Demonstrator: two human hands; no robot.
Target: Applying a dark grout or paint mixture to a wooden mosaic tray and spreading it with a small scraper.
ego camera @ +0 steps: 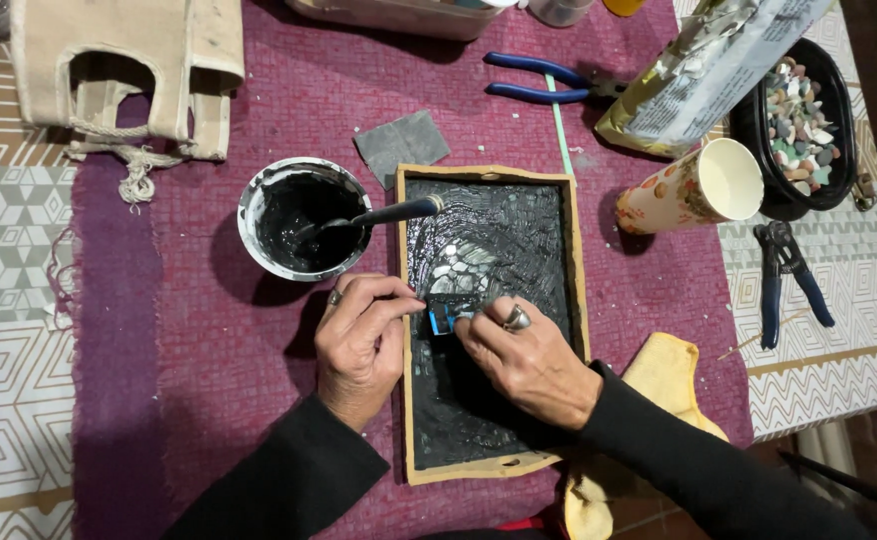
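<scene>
One wooden-framed tray of black grout (489, 215), one small blue scraper (442, 318) at its left-centre, left hand (361, 345) and right hand (527, 358) both pinching it, one grout bowl (304, 218) left of tray, two blue pliers (549, 82).

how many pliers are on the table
2. One pair of blue-handled pliers lies at the top, above the wooden tray; a second pair lies at the right, beside the paper cup. Others may be hidden.

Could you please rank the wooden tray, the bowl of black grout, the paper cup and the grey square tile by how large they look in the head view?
1. Wooden tray, clearly the largest.
2. Bowl of black grout.
3. Paper cup, lying on its side.
4. Grey square tile, smallest.
</scene>
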